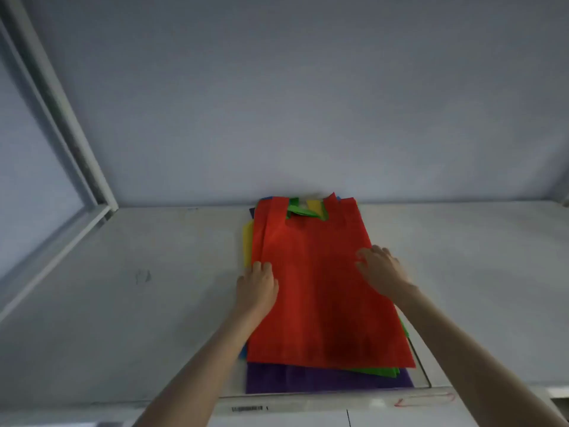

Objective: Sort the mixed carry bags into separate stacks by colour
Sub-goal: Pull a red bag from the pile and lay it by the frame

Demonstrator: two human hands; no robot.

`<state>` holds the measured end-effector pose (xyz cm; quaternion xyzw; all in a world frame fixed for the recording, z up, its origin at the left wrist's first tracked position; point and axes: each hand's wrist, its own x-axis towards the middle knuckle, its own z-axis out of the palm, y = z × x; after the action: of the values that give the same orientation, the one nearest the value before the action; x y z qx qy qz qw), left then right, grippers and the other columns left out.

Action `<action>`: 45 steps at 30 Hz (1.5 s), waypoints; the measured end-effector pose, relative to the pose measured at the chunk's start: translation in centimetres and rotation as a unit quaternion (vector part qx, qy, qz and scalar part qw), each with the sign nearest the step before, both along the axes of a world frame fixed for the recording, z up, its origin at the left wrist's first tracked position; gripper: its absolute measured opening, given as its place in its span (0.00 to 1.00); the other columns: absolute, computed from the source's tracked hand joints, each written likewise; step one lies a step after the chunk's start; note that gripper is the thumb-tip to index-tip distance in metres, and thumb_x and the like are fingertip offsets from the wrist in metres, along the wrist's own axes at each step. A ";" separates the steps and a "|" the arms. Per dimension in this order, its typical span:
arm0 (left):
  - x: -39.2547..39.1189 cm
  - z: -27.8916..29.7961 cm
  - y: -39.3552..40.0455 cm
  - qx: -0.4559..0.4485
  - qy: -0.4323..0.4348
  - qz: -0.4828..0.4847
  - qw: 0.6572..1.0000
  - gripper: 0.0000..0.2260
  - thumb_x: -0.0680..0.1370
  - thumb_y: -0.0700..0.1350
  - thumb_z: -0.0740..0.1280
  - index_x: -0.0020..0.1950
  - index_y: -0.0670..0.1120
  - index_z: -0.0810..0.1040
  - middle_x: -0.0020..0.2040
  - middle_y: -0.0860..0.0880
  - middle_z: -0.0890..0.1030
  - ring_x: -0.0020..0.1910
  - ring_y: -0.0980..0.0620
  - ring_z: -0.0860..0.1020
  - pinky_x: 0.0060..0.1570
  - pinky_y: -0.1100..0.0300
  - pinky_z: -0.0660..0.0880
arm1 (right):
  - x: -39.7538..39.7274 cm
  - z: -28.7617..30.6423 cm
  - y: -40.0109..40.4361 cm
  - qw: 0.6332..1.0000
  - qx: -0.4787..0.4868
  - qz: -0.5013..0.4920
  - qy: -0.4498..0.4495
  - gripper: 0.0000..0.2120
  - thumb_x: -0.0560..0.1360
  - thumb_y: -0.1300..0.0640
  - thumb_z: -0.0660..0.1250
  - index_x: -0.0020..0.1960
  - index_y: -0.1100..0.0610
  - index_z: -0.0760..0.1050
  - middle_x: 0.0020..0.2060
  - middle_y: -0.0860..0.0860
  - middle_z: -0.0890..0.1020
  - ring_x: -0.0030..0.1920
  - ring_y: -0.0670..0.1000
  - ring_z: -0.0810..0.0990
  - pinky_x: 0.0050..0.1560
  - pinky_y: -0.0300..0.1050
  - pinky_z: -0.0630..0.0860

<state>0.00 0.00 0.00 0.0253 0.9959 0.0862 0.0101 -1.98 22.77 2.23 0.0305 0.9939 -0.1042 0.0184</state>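
A mixed pile of flat carry bags lies on the white table point(154, 303), against the back wall. The red bag point(320, 297) is on top, handles pointing away from me. Beneath it show a green bag point(300, 210), a yellow bag point(247, 241) at the left side and a purple bag point(323, 380) at the near end. My left hand point(257, 288) rests on the red bag's left edge with fingers curled over it. My right hand point(380, 269) lies on the red bag's right side, fingers spread.
A grey wall point(308, 103) stands right behind the pile. A white window frame point(77, 155) runs along the left. The table's front edge point(308, 402) carries a small label and a red mark.
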 end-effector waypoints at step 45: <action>-1.4 -0.6 0.5 0.272 -0.040 0.236 0.932 0.23 0.77 0.46 0.66 0.67 0.37 0.63 0.65 0.38 0.69 0.64 0.40 0.72 0.63 0.48 0.72 | -8.2 -2.3 -3.1 0.986 -0.153 -0.026 0.059 0.21 0.74 0.65 0.61 0.67 0.62 0.67 0.64 0.63 0.70 0.66 0.62 0.67 0.66 0.48 0.63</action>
<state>-1.40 0.51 -0.63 -0.2123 0.9104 0.3544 0.0225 -10.20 19.71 -0.12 0.0473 0.9644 -0.2574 -0.0382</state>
